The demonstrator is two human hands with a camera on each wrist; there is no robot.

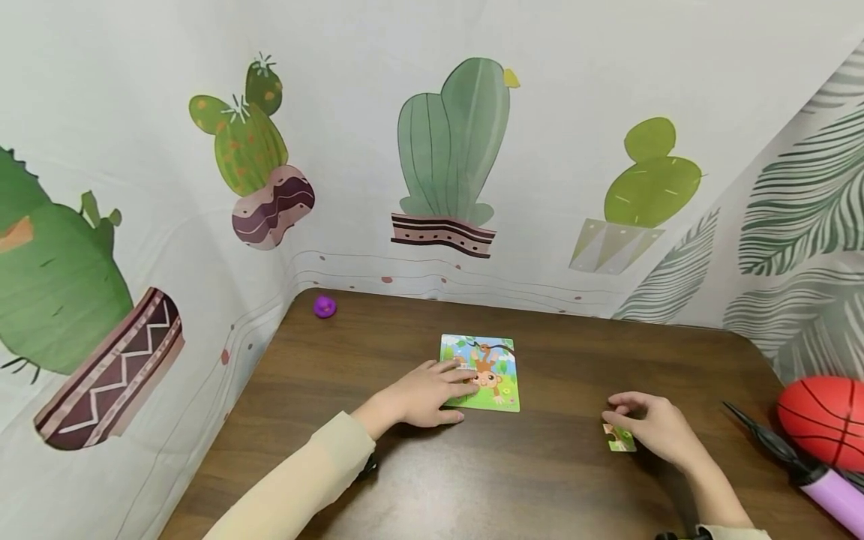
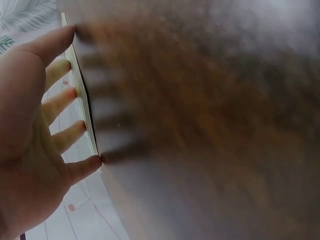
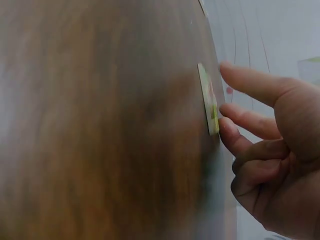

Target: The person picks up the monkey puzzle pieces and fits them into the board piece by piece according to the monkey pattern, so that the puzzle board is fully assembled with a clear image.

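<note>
My left hand (image 1: pixel 432 390) lies with spread fingers on the left part of a square picture puzzle (image 1: pixel 502 367), which shows a monkey hanging from a branch. In the left wrist view, the fingertips of my left hand (image 2: pixel 30 125) reach the puzzle's edge. Over to the right, my right hand (image 1: pixel 655 427) is at a small jigsaw piece (image 1: pixel 622 442) lying on the table. Seen from the right wrist, fingertips of my right hand (image 3: pixel 285 155) are right at the edge of the jigsaw piece (image 3: pixel 208 102), while the thumb stands apart from it.
A small purple object (image 1: pixel 325 307) sits at the table's back left corner. At the right side are a red basketball (image 1: pixel 823 420) and a pump (image 1: pixel 833 495) with a pink body and black nozzle. A cactus-print cloth (image 1: pixel 351 150) hangs behind the brown table (image 1: pixel 378 330).
</note>
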